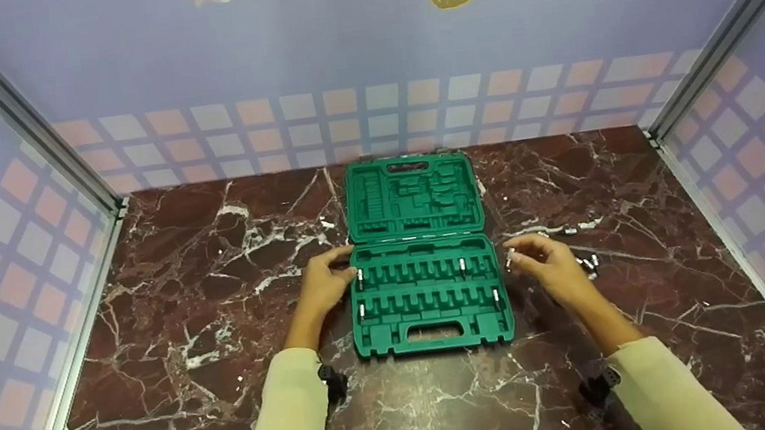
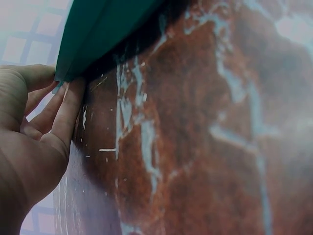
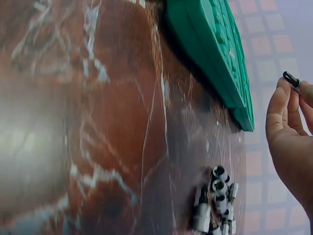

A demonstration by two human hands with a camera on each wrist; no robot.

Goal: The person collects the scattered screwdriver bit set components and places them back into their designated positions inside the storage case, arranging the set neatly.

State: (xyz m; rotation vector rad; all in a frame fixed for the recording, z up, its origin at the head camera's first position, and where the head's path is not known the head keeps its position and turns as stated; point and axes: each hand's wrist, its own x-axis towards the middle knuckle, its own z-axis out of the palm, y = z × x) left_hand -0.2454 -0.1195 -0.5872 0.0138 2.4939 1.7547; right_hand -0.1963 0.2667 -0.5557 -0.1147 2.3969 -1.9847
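Note:
An opened green plastic tool case [image 1: 431,310] lies on the marble table. Small metal sockets stand in its tray, among them one socket [image 1: 462,267] in the upper row and another [image 1: 495,297] at the lower right. My left hand [image 1: 323,284] touches the case's left side near the hinge; in the left wrist view, its fairly straight fingers [image 2: 66,110] meet the case edge. Just right of the case, my right hand [image 1: 550,269] pinches a small silver socket [image 3: 291,79] between thumb and fingertips, above the table and apart from the tray.
Several loose sockets [image 3: 220,196] lie in a cluster on the table right of the case, partly behind my right hand in the head view. A slender metal tool [image 1: 570,228] lies beyond that hand. Patterned walls [image 1: 383,120] enclose the back and sides.

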